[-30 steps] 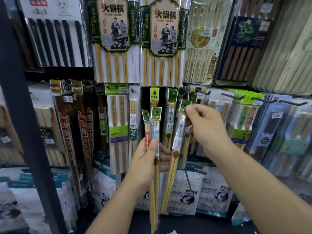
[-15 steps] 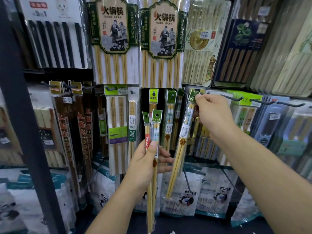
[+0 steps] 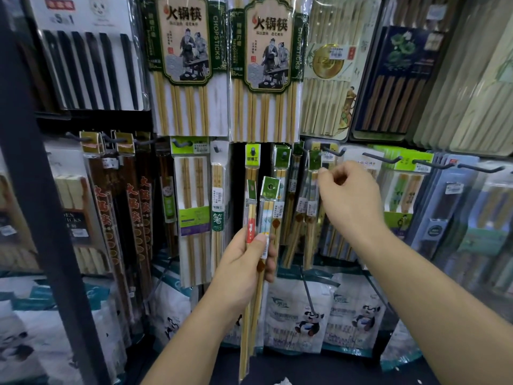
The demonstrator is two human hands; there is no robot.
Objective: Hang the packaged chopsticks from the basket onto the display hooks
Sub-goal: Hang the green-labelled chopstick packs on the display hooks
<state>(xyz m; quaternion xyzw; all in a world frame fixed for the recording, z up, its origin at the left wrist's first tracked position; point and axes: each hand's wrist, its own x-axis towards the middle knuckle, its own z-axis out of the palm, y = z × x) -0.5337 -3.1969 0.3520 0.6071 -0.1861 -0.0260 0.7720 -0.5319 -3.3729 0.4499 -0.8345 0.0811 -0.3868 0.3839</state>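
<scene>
— Green-carded clear packet of bamboo chopsticks [image 3: 311, 207] — half a second ago the right hand [image 3: 349, 201] carried it; now it hangs among the dark metal display hooks [image 3: 383, 159].

— Let go?

— Can't tell; its curled fingers sit right at the card. The left hand [image 3: 244, 270] grips two more slim green-topped packets [image 3: 266, 207] — those remain.

— Surroundings?

— Crowded shop wall, panda-printed bags [image 3: 302, 315] below. No basket in view.

packs [image 3: 265, 215] in left hand [image 3: 244, 273], hooks [image 3: 381, 159] behind, seemingly
</scene>
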